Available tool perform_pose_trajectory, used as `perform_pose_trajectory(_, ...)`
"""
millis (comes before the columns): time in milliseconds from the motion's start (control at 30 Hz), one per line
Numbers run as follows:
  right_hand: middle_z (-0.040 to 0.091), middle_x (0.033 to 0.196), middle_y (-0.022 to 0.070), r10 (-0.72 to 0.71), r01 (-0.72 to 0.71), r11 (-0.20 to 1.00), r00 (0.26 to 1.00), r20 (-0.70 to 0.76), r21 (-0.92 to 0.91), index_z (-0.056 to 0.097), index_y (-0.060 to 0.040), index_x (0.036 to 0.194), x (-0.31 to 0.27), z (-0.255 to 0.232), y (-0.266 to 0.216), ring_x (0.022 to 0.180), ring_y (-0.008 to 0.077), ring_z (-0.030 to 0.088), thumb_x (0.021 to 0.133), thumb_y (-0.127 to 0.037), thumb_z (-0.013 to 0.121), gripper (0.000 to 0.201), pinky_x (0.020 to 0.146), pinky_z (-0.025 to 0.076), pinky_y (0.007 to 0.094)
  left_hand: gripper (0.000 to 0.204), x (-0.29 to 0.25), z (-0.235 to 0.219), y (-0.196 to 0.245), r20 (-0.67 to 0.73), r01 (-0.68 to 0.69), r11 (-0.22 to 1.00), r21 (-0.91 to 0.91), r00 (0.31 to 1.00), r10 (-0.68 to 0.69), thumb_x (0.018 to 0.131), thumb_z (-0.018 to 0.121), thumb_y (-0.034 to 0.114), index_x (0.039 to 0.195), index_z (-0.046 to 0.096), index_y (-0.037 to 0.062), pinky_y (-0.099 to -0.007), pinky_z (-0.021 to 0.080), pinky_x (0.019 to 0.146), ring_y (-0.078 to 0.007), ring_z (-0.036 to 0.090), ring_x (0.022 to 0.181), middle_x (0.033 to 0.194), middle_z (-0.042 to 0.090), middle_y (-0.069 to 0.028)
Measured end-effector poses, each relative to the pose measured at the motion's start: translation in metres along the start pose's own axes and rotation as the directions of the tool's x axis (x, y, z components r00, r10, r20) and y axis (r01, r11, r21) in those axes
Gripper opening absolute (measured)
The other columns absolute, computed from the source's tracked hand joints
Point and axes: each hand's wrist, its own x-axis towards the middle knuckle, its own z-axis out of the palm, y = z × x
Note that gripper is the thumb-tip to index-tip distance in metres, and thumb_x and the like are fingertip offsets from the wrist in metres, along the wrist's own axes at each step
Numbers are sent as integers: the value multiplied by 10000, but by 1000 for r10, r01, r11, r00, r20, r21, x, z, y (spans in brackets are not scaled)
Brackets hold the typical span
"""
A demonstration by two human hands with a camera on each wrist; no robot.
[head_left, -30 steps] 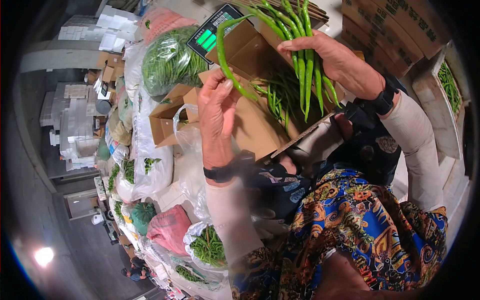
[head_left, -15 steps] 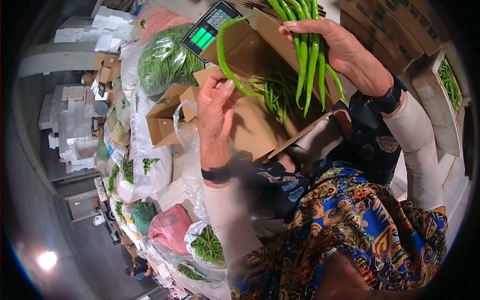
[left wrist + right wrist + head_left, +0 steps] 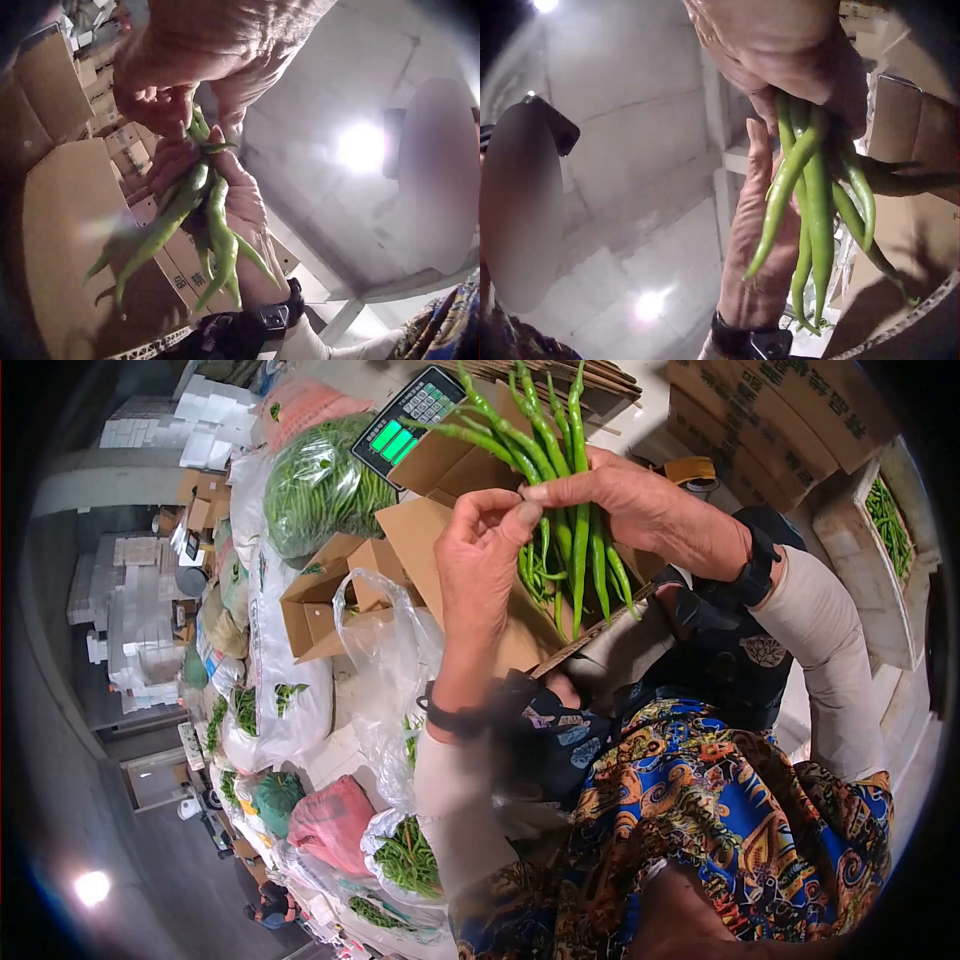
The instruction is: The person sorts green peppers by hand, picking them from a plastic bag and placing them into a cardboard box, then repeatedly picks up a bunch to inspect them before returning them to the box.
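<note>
Chillies [image 3: 579, 565] are clamped by the fingers of the right hand [image 3: 650, 510] over the box [image 3: 416, 548]; those of the left hand [image 3: 478, 555] are pinched together alongside, any hold unclear. Light, even pressure should avert bruising.

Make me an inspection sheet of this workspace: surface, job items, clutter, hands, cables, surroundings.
Surface: pale floor; open cardboard box in front of the person.
Job items: bunch of green peppers above the box.
Clutter: clear plastic bag, smaller open box, keypad display lit green.
Hands: right hand grips the bunch; left hand appears to pinch a pepper beside it.
Cables: nothing seen.
Surroundings: pink sack, printed cardboard, lit lamp.
</note>
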Motion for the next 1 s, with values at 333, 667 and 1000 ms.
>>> perform_pose_trajectory(333, 600, 1037, 56, 39, 6, 980, 975, 219, -201, 522, 3, 1200, -4, -1, 11, 963, 130, 551, 798, -57, 630, 421, 856, 432, 271, 206, 9, -12, -14, 76, 177, 960, -215, 983, -165, 795, 729, 172, 869, 593, 37, -176, 367, 544, -39, 486, 611, 746, 585, 10)
perform_pose_trajectory(667, 649, 886, 56, -76, 68, 994, 994, -84, -91, 621, -6, 1027, 8, -14, -10, 776, 144, 596, 776, -77, 668, 265, 745, 491, 283, 192, 5, -31, -2, 195, 206, 953, -224, 967, -163, 876, 614, 161, 1006, 590, 22, -214, 436, 634, -80, 561, 763, 879, 617, -26)
perform_pose_trajectory(1000, 637, 870, 37, -103, 89, 987, 989, -104, -131, 655, -8, 1044, 1, -30, -26, 787, 124, 591, 817, -169, 654, 278, 721, 497, 280, 220, 10, -61, -28, 108, 348, 937, -35, 933, -343, 891, 589, 137, 1046, 586, -20, -236, 532, 641, -130, 618, 745, 848, 617, -63)
